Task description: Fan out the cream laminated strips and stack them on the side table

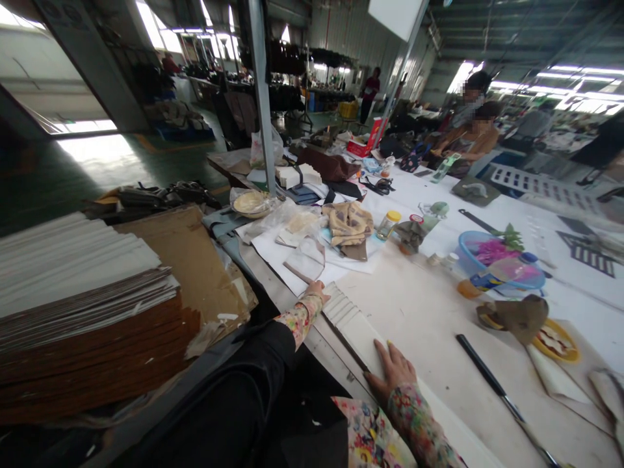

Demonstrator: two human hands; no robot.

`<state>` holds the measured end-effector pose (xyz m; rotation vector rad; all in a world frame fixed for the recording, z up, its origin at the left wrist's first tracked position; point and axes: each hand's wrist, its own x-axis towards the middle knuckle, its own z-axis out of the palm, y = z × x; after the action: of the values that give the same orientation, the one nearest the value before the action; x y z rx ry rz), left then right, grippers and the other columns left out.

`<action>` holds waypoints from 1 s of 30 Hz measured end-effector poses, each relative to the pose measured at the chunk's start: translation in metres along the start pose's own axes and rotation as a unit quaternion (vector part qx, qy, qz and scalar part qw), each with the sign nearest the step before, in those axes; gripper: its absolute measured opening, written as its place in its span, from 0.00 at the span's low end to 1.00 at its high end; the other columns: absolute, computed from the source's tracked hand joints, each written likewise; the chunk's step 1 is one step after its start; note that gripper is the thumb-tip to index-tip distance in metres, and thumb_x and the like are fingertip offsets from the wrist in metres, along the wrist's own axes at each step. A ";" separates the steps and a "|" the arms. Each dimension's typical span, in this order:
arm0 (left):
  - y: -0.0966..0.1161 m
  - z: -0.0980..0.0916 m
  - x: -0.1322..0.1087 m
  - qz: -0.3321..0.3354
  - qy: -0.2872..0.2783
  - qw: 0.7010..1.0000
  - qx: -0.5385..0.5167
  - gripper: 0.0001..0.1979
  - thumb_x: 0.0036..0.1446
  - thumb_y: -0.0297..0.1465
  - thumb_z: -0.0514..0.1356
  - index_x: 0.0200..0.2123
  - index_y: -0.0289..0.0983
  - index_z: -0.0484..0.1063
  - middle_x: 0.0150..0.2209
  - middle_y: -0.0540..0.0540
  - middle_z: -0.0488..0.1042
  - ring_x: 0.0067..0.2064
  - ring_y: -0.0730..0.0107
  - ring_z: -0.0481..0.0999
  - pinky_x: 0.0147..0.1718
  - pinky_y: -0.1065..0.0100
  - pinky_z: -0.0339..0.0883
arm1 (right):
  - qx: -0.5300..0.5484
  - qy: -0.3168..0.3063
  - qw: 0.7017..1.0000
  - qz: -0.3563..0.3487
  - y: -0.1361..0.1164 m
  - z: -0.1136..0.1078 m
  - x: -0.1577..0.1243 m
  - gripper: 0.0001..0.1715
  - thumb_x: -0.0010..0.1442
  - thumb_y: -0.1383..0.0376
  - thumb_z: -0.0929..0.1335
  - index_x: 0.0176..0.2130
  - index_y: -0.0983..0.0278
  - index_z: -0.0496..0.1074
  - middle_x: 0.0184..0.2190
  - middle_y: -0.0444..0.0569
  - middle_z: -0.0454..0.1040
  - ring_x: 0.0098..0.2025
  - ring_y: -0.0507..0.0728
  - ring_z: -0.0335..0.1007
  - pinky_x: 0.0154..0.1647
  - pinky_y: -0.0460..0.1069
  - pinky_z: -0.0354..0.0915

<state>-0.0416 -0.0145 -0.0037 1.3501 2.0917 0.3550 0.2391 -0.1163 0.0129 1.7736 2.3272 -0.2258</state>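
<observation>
A long stack of white strips [351,320], perhaps card or fabric, lies along the near edge of the table, its far ends stepped like a fan. My left hand [319,292] is at the far end of the stack, its fingers curled closed at the corner; part of them is hidden. Farther down, my right hand [396,369] rests on top of the strips with fingers spread, thumb at the near edge. Just beyond my left hand is a clear plastic piece [308,259] on white paper.
Left of the table stand tall piles of white and brown sheets [88,292] beside cardboard [185,260]. A black-handled tool [481,365], a yellow dish [565,351], a blue basin [468,244], a yellow-lidded jar [389,225] and crumpled cloth [348,224] lie on the table. People work beyond.
</observation>
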 end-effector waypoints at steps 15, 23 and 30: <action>0.001 0.001 0.015 0.028 -0.004 0.999 -0.044 0.11 0.43 0.25 0.61 0.34 0.35 0.69 0.39 0.47 0.72 0.42 0.70 0.70 0.43 0.72 0.62 | 0.011 0.017 1.000 -0.002 0.000 0.005 -0.001 0.41 0.49 0.52 0.64 0.59 0.57 0.51 0.59 0.54 0.51 0.59 0.61 0.50 0.58 0.57 0.47; -0.015 0.003 0.018 0.082 -0.051 0.993 -0.073 0.08 0.51 0.33 0.57 0.33 0.34 0.71 0.32 0.48 0.74 0.36 0.71 0.71 0.36 0.72 0.64 | 0.023 0.033 0.999 -0.006 0.001 0.009 0.000 0.42 0.47 0.52 0.65 0.59 0.57 0.52 0.59 0.54 0.52 0.59 0.63 0.51 0.57 0.57 0.48; -0.005 0.008 0.021 0.043 -0.046 0.997 -0.036 0.12 0.55 0.36 0.55 0.33 0.32 0.70 0.34 0.46 0.73 0.37 0.69 0.71 0.41 0.62 0.64 | 0.029 0.044 0.999 -0.009 0.004 0.012 -0.001 0.42 0.47 0.51 0.64 0.59 0.57 0.53 0.58 0.54 0.54 0.58 0.62 0.52 0.58 0.59 0.45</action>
<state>-0.0465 0.0011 -0.0202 1.3906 1.9328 0.3936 0.2442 -0.1187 0.0015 1.8270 2.4220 -0.2245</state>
